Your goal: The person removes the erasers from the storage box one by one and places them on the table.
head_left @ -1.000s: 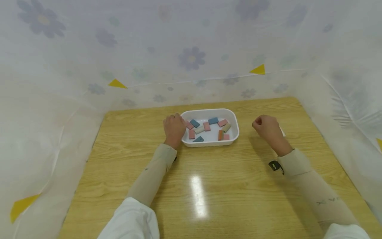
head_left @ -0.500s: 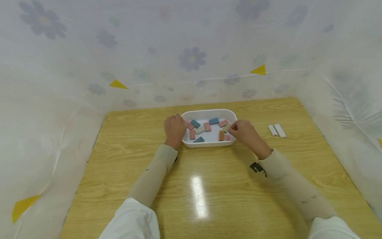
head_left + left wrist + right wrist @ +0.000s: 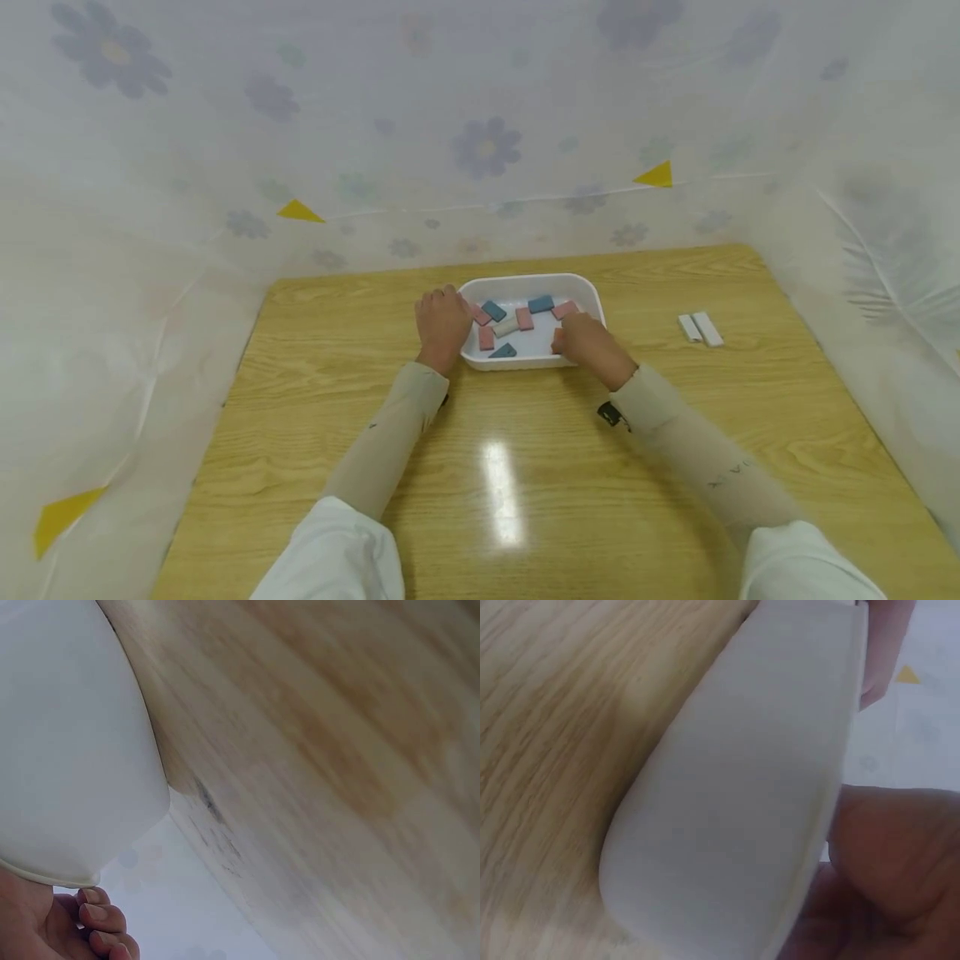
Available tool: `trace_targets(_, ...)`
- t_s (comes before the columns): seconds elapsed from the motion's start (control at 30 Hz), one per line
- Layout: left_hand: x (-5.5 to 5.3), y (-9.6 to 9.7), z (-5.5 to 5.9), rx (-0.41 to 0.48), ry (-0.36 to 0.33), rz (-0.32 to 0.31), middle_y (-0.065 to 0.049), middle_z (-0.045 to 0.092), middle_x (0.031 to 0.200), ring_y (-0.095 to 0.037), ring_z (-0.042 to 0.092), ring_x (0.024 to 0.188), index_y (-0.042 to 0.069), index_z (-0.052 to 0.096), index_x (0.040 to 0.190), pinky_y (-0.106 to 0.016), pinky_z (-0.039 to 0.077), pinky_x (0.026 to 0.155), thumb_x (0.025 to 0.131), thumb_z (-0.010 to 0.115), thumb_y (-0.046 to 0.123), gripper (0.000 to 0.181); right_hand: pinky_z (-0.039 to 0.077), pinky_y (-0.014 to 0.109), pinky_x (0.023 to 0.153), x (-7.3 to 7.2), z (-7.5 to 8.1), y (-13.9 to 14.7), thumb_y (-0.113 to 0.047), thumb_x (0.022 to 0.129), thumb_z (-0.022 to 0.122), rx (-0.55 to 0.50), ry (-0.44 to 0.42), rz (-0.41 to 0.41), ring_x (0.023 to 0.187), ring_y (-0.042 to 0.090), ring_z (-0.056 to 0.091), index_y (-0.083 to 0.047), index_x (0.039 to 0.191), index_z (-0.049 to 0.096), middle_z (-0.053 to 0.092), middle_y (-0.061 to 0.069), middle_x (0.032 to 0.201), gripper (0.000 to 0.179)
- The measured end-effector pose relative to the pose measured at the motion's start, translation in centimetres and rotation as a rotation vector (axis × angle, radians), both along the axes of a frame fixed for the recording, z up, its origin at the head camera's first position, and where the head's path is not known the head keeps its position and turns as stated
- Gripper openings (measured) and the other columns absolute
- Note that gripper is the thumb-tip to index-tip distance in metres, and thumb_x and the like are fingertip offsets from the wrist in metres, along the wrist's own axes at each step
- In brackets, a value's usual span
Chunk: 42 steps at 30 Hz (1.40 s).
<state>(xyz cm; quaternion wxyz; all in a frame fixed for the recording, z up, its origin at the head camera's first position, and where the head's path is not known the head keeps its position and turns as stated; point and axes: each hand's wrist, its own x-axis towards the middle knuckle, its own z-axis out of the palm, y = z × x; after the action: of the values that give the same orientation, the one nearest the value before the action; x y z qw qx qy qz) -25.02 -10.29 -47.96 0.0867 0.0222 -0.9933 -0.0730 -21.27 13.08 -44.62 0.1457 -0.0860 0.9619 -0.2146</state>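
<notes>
Left hand (image 3: 443,323) grips the tray (image 3: 517,363) at nine o'clock; right hand (image 3: 595,346), grip hidden, crowds four o'clock and could knock the orange piece (image 3: 557,341).

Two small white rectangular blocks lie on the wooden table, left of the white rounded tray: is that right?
Only the side is wrong: the head view shows the two white rectangular blocks on the wooden table, right of the white rounded tray.

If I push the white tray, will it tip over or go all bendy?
The white tray would probably slide rather than tip, because it sits wide and low on the wooden table. It's likely fairly stiff, since its walls hold their shape where the left hand grips one end. The small blocks inside lie scattered, so they might skid about.
</notes>
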Motion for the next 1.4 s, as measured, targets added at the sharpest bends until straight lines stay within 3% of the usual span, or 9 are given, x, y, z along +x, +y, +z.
trace_targets(0.17,0.0,0.1,-0.1,0.018,0.024,0.000,-0.013,0.059,0.088,-0.029,0.054,0.084,0.002,0.059,0.096,-0.040,0.041,0.075,0.097,0.039,0.028,0.033,0.037,0.029,0.049,-0.5,-0.7,-0.1,-0.010,0.080,0.060,0.055,0.041,-0.025,0.054,0.019,0.045,-0.005,0.066,0.052,0.047,0.007,0.062,0.017)
trace_targets(0.4,-0.1,0.2,0.0,0.005,0.035,-0.004,-0.013,0.060,0.090,-0.029,0.054,0.085,0.002,0.058,0.096,-0.040,0.041,0.075,0.097,0.038,0.027,0.033,0.036,0.030,0.052,-0.5,-0.6,-0.3,-0.016,0.080,0.067,0.041,0.044,-0.029,0.054,0.018,0.044,-0.005,0.066,0.050,0.043,0.004,0.059,0.025)
trace_targets(0.67,0.1,0.1,0.0,-0.002,0.060,-0.003,-0.013,0.060,0.087,-0.029,0.054,0.082,0.001,0.059,0.094,-0.040,0.042,0.073,0.097,0.038,0.026,0.033,0.038,0.033,0.052,-0.7,-1.0,-0.7,-0.022,0.091,0.054,0.048,0.090,-0.004,0.056,0.022,0.048,-0.005,0.068,0.049,0.048,0.009,0.064,0.029)
trace_targets(1.13,0.0,0.0,-0.3,0.005,0.022,0.009,-0.012,0.059,0.087,-0.027,0.052,0.081,0.002,0.058,0.096,-0.039,0.040,0.073,0.097,0.037,0.029,0.034,0.039,0.035,0.055,-0.7,-1.7,-0.9,-0.029,0.091,0.057,0.017,0.115,0.005,0.057,0.023,0.047,-0.003,0.071,0.052,0.049,0.010,0.064,0.034)
trace_targets(1.4,-0.1,0.0,-0.2,0.019,-0.014,0.020,-0.011,0.058,0.088,-0.027,0.051,0.083,0.003,0.058,0.097,-0.038,0.038,0.075,0.098,0.034,0.030,0.036,0.031,0.028,0.043,-0.9,-1.9,-0.8,-0.031,0.090,0.057,-0.056,0.080,-0.029,0.043,0.014,0.038,-0.007,0.054,0.045,0.035,0.000,0.048,0.045)
